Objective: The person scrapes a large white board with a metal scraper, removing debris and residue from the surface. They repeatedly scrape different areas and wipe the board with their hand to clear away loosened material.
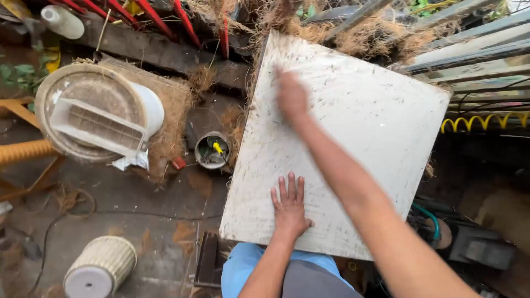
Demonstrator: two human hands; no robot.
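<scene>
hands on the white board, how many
2: left hand lies flat near the white board's near edge; right hand, blurred, is on its far left part.

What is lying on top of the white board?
On the white board lie both hands: the left hand flat near its lower edge, the right hand blurred higher up. Brown fibres speckle it. Whatever is underneath is hidden.

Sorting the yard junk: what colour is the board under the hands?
White, speckled with dirt; the board shows best in the head view.
</scene>
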